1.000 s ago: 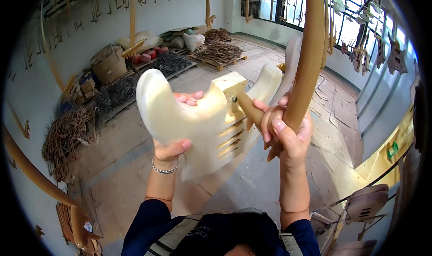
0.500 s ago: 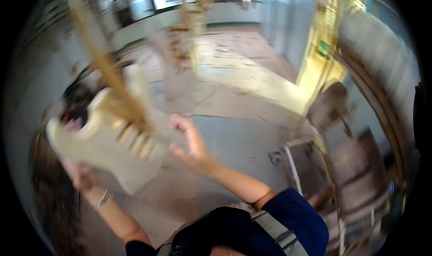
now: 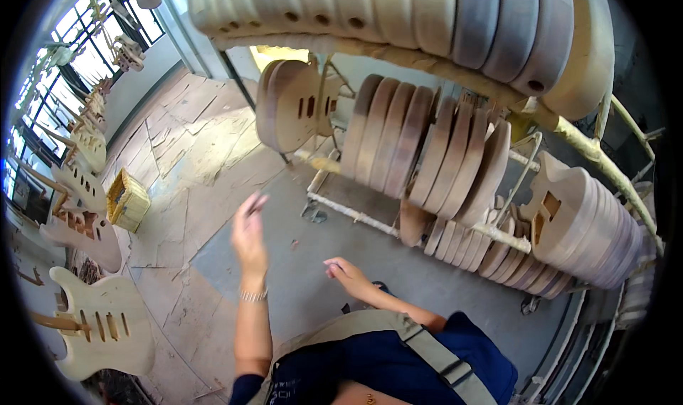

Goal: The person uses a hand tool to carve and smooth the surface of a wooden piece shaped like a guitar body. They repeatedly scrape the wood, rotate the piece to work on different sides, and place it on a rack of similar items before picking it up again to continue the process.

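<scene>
My left hand (image 3: 249,234) is raised over the floor with its fingers stretched out and nothing in it. Lower and to the right, my right hand (image 3: 348,275) hangs in front of my body, its fingers loosely bent and apart, also without anything in them. Both hands are clear of every object. At the lower left is a pale unfinished guitar body (image 3: 124,309) with several slots, a wooden stick (image 3: 53,322) attached at its neck end. On the right, a rack (image 3: 356,213) with wrapped bars carries rows of guitar bodies (image 3: 388,131); my right hand is nearest its lower bar.
More guitar bodies on sticks (image 3: 89,231) line the left side under the windows. A yellow woven basket (image 3: 128,200) stands on the floor beside them. The rack's upper row of bodies (image 3: 398,14) juts across the top right, and a caster (image 3: 313,211) sits under its near corner.
The view has swung right toward the rack. My hands, earlier at a guitar body on a stick, are now away from it and free. A similar body is now at the left.
</scene>
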`<state>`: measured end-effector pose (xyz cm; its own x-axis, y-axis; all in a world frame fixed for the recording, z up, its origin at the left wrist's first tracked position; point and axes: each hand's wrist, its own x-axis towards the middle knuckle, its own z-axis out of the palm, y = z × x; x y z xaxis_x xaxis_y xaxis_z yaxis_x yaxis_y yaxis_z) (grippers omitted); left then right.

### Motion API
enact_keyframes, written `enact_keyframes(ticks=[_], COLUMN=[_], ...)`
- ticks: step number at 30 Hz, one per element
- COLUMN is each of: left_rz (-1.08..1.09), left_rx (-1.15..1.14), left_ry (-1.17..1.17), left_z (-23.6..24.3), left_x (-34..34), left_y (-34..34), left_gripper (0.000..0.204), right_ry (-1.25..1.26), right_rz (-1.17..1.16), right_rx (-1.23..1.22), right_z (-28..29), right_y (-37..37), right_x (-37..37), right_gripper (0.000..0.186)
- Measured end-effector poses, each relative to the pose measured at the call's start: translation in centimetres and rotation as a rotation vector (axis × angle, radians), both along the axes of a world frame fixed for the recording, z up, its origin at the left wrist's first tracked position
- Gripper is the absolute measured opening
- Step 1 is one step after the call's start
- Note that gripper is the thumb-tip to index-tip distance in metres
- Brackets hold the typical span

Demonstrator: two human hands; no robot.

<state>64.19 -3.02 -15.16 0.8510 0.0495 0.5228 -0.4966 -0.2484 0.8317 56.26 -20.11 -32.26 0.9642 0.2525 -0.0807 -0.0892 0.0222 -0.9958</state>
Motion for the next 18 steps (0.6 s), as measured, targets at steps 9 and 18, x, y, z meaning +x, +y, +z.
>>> enact_keyframes(ticks=[9,18], left_rz=[0.101,0.111], left_rx=[0.579,0.847], left_ry=[-0.014,0.241], left_z=[-2.5,-1.7], left_x=[25.5,29.5], left_y=[-22.9,-20.7], left_gripper=[0.046,0.049], right_ry=[0.233,0.459], right_rz=[-0.282,-0.001], right_rx=[0.2,0.311], right_z=[-3.2,-6.3], right_y=[-13.9,-14.3], right_x=[-2.1,2.1], right_gripper=[0.028,0.035])
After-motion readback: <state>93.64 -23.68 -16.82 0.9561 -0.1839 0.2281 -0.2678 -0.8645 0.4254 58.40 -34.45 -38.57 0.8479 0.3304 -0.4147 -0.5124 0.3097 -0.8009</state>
